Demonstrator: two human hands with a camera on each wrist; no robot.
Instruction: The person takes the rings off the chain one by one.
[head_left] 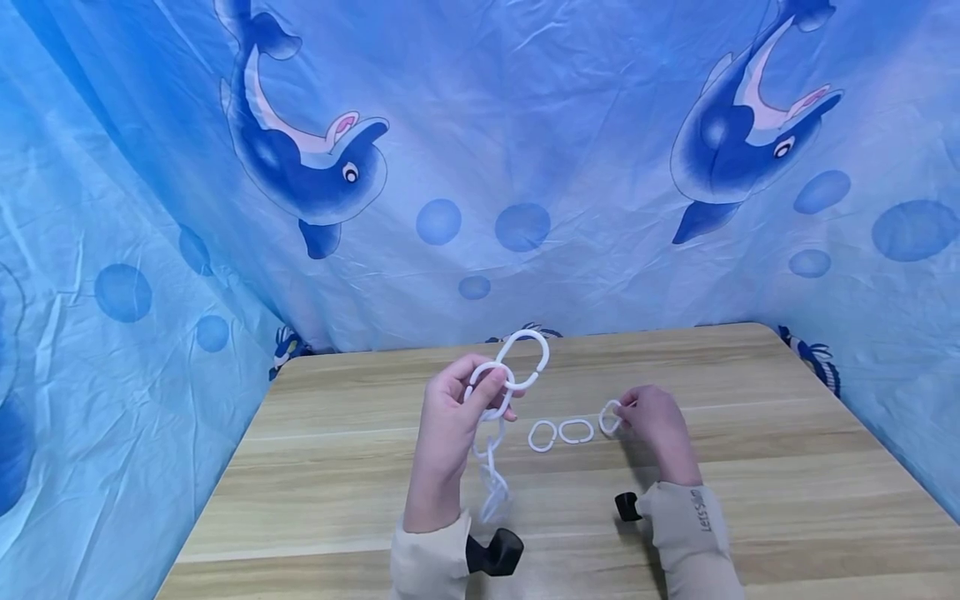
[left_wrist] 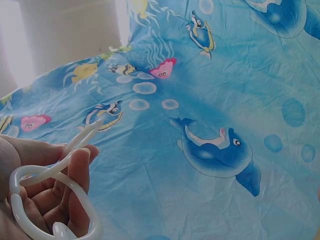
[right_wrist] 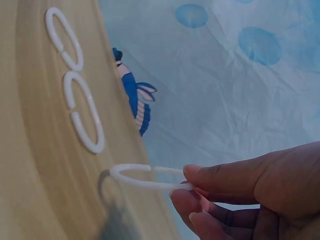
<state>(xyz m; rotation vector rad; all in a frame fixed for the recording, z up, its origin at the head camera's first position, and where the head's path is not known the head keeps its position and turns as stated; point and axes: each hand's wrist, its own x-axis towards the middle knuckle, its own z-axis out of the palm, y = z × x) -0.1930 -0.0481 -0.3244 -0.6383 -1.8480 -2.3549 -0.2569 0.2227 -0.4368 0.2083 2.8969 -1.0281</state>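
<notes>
My left hand [head_left: 446,417] is raised over the table, thumb and fingers pinching a chain of white plastic links [left_wrist: 94,215]. One link [head_left: 547,354] of it sticks up past the fingertips, and several more dangle below the hand, a little blurred. To the right, my right hand [head_left: 658,423] pinches a single white link [right_wrist: 135,183] between thumb and fingers, tilted up near the tabletop. Left of that hand, two loose links lie side by side on the wood: an oval one [head_left: 576,442] and another [head_left: 531,437]. Each loose link has a small gap in its side.
The wooden table [head_left: 315,467] spreads under both hands. A blue curtain [head_left: 600,283] printed with dolphins and bubbles stands behind it and along the sides. Each wrist carries a black camera mount, the left one [head_left: 504,552] close to the dangling chain.
</notes>
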